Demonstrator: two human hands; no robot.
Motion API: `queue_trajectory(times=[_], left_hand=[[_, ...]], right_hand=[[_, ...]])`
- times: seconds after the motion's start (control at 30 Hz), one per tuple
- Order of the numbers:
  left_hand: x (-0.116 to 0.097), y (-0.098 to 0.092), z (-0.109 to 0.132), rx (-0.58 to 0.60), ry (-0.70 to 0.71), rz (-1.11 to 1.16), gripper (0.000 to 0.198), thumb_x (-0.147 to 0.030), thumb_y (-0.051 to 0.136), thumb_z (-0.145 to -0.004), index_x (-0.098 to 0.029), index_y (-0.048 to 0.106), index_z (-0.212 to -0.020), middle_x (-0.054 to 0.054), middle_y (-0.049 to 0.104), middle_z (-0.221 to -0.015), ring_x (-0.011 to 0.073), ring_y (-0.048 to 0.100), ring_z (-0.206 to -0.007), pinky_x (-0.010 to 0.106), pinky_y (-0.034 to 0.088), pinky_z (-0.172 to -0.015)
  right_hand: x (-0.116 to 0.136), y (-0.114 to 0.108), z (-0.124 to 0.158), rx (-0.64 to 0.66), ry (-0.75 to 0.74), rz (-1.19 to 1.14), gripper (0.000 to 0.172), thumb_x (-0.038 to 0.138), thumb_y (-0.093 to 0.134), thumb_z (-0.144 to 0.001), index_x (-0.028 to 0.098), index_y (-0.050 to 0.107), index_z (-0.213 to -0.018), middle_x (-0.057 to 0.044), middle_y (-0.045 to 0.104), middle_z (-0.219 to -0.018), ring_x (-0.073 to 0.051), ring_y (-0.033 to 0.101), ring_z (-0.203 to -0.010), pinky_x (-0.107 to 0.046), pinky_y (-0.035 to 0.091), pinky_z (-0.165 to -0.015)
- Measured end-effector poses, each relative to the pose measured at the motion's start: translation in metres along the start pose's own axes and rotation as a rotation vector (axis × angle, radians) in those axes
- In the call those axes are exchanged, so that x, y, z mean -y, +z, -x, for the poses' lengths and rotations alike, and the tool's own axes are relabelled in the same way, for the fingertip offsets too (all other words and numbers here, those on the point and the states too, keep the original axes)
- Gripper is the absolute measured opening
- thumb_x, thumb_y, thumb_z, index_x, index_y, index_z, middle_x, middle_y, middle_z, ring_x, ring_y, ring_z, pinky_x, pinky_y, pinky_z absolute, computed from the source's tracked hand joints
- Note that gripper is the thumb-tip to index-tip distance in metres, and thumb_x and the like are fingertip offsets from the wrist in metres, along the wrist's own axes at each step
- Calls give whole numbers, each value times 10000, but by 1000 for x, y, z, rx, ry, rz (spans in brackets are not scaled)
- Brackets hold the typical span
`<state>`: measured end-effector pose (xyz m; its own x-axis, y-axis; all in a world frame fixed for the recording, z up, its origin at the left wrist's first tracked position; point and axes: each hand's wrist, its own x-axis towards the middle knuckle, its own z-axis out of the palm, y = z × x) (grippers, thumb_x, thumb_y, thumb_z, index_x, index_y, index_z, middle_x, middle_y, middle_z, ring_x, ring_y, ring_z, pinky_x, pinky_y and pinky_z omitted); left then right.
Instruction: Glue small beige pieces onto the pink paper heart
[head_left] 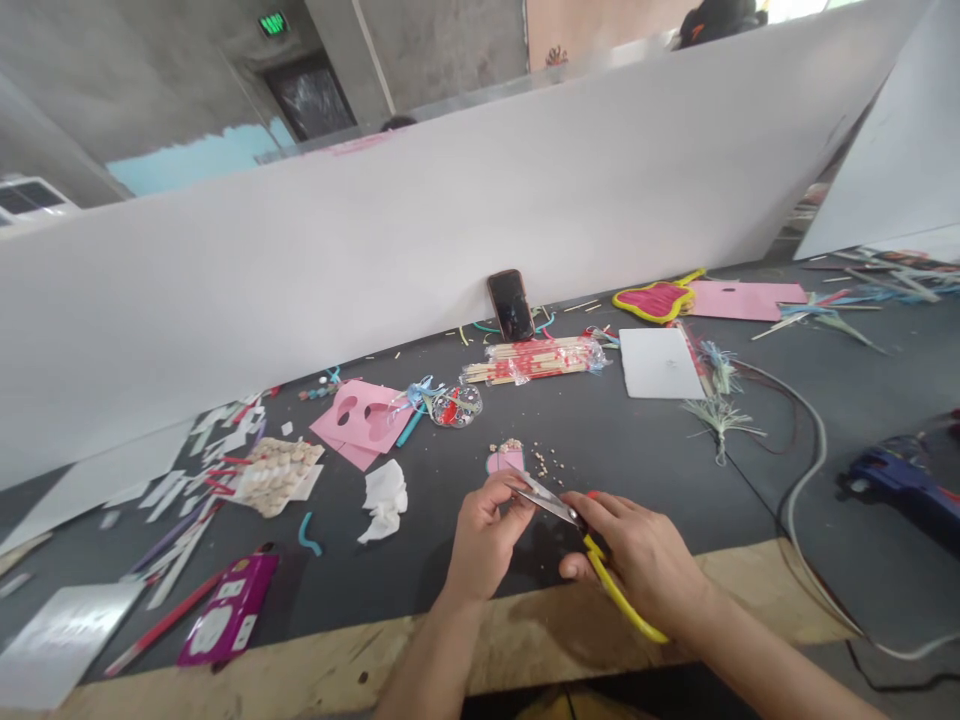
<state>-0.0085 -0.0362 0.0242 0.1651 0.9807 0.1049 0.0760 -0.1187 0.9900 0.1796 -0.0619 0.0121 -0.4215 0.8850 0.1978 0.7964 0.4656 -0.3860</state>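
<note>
My right hand (pixel 641 555) grips a pair of scissors (pixel 553 503) with yellow handles, the blades pointing left and away from me. At the blade tips, my left hand (pixel 484 535) is closed in a pinch; the small thing between thumb and finger is too hidden to name. Just beyond both hands lies a small pink piece (pixel 506 459) with a blue edge and some beige bits along its top. Small beige crumbs (pixel 547 463) are scattered on the dark table to its right.
A phone (pixel 511 305) leans against the white partition (pixel 420 250). Before it lies a wrapped bundle of sticks (pixel 536 360). Pink cut-out cards (pixel 364 425), crumpled tissue (pixel 385 500) and a purple packet (pixel 231 608) are on the left. At right, a cable (pixel 795 490) runs near a blue tool (pixel 904 490).
</note>
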Motion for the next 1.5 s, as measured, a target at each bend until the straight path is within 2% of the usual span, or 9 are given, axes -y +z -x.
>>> queue_trajectory(times=[0.17, 0.4, 0.63, 0.73, 0.87, 1.07, 1.3, 1.4, 1.5], left_hand=[[-2, 0, -1, 7, -28, 7, 254, -308, 563, -838, -149, 645, -657, 35, 601, -753, 178, 545, -781, 270, 434, -749], [4, 6, 1, -38, -99, -67, 262, -344, 539, -856, -147, 657, -728, 35, 645, -777, 175, 567, -776, 260, 440, -736], [11, 10, -1, -148, -19, -227, 236, -362, 542, -852, -165, 664, -808, 40, 654, -796, 192, 589, -793, 291, 445, -756], [12, 11, -2, -143, 41, -173, 205, -325, 550, -848, -162, 652, -776, 52, 656, -848, 193, 589, -838, 291, 440, -787], [13, 7, -5, -83, 13, -59, 197, -302, 567, -830, -160, 644, -717, 42, 652, -788, 186, 592, -789, 279, 451, -751], [7, 0, -10, 63, -65, 14, 231, -314, 585, -822, -159, 683, -682, 51, 652, -741, 198, 590, -771, 298, 462, -744], [7, 6, -7, -3, -121, 36, 277, -378, 568, -842, -144, 689, -753, 54, 668, -777, 185, 589, -756, 278, 459, -723], [10, 9, -5, -31, -147, -5, 266, -380, 567, -844, -144, 674, -782, 31, 654, -741, 168, 574, -726, 260, 443, -703], [11, 11, -4, -76, -132, -69, 236, -370, 579, -836, -152, 662, -799, 16, 641, -733, 162, 563, -724, 254, 431, -706]], right_hand=[[2, 2, -1, 32, -18, 40, 509, 581, 290, -938, 159, 561, -1025, -84, 688, -797, -221, 675, -685, -282, 415, -547], [-6, 5, -2, 45, -13, 86, 256, 388, 396, -952, 207, 507, -809, -26, 653, -677, -182, 631, -536, -261, 305, -477], [-10, 6, -3, 7, 13, 74, 414, 518, 336, -947, 171, 556, -992, -75, 664, -781, -219, 657, -655, -280, 404, -542], [-8, 3, -3, 23, 13, 31, 462, 567, 365, -918, 169, 549, -1061, -91, 668, -843, -228, 663, -722, -291, 450, -598], [-8, -2, -3, 24, 10, -1, 478, 581, 422, -888, 174, 542, -1109, -103, 665, -918, -244, 658, -795, -311, 470, -656], [-8, -4, -5, 53, -22, -22, 465, 576, 390, -908, 176, 557, -1078, -89, 671, -856, -230, 667, -729, -285, 449, -596], [-8, 0, -6, 83, 17, 51, 329, 450, 348, -961, 210, 529, -827, -41, 661, -692, -207, 652, -574, -260, 351, -486], [-11, 5, -5, 70, 28, 83, 294, 419, 362, -959, 207, 524, -837, -38, 659, -694, -206, 653, -570, -262, 336, -481], [-13, 6, -6, 50, 36, 76, 359, 470, 322, -963, 190, 545, -935, -57, 665, -741, -219, 666, -623, -266, 377, -510]])
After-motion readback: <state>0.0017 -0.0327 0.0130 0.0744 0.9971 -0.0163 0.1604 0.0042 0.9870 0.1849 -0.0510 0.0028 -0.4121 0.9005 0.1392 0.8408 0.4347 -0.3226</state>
